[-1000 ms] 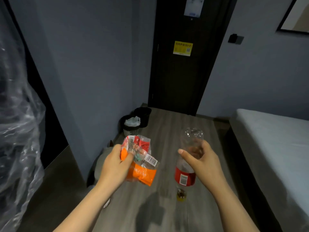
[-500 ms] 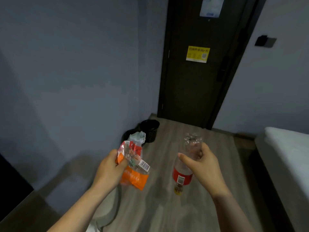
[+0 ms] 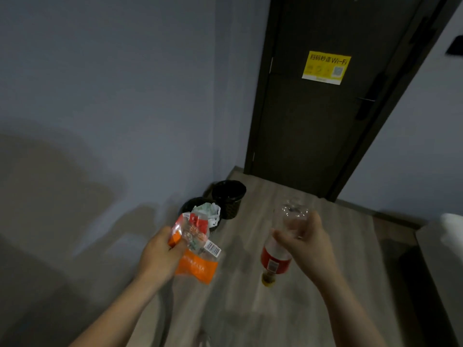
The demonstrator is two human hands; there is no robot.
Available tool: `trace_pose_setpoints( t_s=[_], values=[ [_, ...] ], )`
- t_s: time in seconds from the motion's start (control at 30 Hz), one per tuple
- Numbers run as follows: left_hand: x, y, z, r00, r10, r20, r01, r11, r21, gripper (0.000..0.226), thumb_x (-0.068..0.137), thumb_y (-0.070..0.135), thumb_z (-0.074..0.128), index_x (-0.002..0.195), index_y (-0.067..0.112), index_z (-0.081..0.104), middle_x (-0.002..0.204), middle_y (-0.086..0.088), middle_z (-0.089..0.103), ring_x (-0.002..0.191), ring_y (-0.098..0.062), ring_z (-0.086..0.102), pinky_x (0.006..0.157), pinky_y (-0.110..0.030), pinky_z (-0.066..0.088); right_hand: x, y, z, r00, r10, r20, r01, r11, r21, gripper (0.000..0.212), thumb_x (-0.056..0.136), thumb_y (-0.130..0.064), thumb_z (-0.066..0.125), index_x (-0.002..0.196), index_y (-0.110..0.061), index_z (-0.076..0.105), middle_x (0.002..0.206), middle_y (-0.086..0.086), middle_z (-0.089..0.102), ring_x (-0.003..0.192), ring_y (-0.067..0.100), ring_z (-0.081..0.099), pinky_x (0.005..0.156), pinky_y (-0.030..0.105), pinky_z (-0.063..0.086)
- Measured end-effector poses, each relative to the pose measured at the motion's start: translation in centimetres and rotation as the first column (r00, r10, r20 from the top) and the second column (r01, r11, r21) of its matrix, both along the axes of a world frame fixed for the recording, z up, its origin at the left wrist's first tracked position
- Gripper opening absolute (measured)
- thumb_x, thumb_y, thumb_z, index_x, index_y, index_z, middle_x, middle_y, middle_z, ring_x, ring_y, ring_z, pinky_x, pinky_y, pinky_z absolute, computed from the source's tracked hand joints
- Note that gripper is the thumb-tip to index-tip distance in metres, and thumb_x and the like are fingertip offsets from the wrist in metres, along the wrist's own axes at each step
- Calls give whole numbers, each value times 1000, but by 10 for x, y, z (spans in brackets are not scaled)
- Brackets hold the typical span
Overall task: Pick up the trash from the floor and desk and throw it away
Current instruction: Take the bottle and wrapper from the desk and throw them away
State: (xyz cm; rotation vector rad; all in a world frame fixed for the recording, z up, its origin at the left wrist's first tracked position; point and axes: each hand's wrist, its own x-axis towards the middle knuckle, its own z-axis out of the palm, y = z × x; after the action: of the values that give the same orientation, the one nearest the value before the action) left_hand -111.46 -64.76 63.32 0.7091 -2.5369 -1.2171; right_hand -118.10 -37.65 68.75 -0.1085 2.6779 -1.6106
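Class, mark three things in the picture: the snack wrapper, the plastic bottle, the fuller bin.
snack wrapper (image 3: 196, 267), head view, its orange lower part.
plastic bottle (image 3: 275, 259), head view, its red label.
fuller bin (image 3: 186, 208), head view, its dark left rim.

hotel rm | Wi-Fi QR sticker (image 3: 325, 67) on door (image 3: 313, 136) | bed edge (image 3: 451, 231)

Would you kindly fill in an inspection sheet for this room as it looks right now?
Surface: grey wooden floor.
Job's things: snack wrappers; plastic bottle, red label, cap down; nearer black bin and farther black bin against the wall.
Clutter: crumpled white bag filling the nearer bin.
Grippers: left hand grips the wrappers; right hand holds the bottle.
Cables: nothing seen.
Surroundings: grey wall; dark door with yellow Wi-Fi sticker.
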Motion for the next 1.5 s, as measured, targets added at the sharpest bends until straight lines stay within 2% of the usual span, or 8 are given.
trace_pose_setpoints(
  t_s=[0.1, 0.33, 0.57, 0.87, 1.13, 1.23, 1.37, 1.5],
  values=[
    [-59, -21, -8, 1000, 17, 13, -17, 999, 27, 13, 85, 14, 62, 76, 12, 53, 74, -4, 58, 69, -18, 55, 58, -30, 39, -57, -21, -4, 1000, 1, -7, -1, 1000, -3, 58, 73, -34, 79, 114, -35, 38, 98, -14, 60, 86, 3, 61, 64, 19, 49],
    [-176, -68, -22, 997, 19, 80, -23, 999, 43, 9, 83, 15, 64, 77, 15, 56, 75, -8, 62, 72, -27, 58, 66, -36, 45, -179, -66, -11, 999, -20, -39, 21, 1000, 11, 75, 72, -30, 79, 130, -32, 32, 96, -18, 55, 86, -1, 58, 63, 15, 44],
    [-277, -105, -46, 977, -12, 212, 12, 1000, 2, 19, 83, 32, 58, 70, 25, 46, 74, -2, 59, 78, -25, 59, 70, -33, 44, -287, -95, -30, 1000, 21, -11, -20, 999, 24, 67, 74, -31, 77, 129, -26, 39, 110, -12, 57, 89, 3, 59, 67, 19, 48],
    [-413, -125, -77, 945, 102, 312, -102, 995, -18, 18, 82, 23, 61, 69, 19, 50, 69, 1, 56, 72, -20, 57, 66, -28, 38, -452, -126, -61, 989, 133, 65, -134, 991, 6, 60, 77, -29, 76, 125, -29, 41, 97, -22, 50, 88, 2, 56, 61, 16, 45],
    [-500, -136, -120, 899, 161, 408, -177, 984, 3, 26, 82, 2, 58, 65, 17, 44, 79, -14, 58, 82, -35, 59, 75, -37, 47, -568, -150, -102, 972, 206, 113, -215, 973, 80, 65, 74, -26, 78, 122, -34, 36, 95, -20, 53, 84, -3, 57, 60, 12, 44],
    [-527, -146, -136, 845, 212, 490, -218, 975, -47, 6, 82, 16, 59, 78, 13, 54, 84, -9, 61, 84, -28, 60, 75, -33, 46, -598, -164, -120, 965, 220, 143, -239, 962, 133, 63, 73, -26, 79, 119, -34, 37, 91, -22, 53, 80, -8, 58, 55, 9, 44],
    [-560, -164, -163, 810, 184, 556, -217, 976, -6, 17, 85, 20, 58, 96, 7, 58, 99, -15, 63, 94, -31, 60, 83, -37, 47, -628, -183, -146, 955, 228, 192, -263, 947, 184, 59, 71, -21, 81, 111, -36, 41, 88, -21, 53, 84, -24, 52, 51, 7, 44],
    [-589, -183, -197, 778, 149, 611, -180, 984, -10, 30, 90, 23, 57, 112, 3, 57, 112, -19, 61, 105, -34, 57, 91, -40, 45, -656, -200, -175, 948, 197, 249, -256, 939, 231, 63, 68, -26, 82, 117, -34, 42, 95, -20, 52, 84, -3, 58, 60, 9, 42]
  ],
)
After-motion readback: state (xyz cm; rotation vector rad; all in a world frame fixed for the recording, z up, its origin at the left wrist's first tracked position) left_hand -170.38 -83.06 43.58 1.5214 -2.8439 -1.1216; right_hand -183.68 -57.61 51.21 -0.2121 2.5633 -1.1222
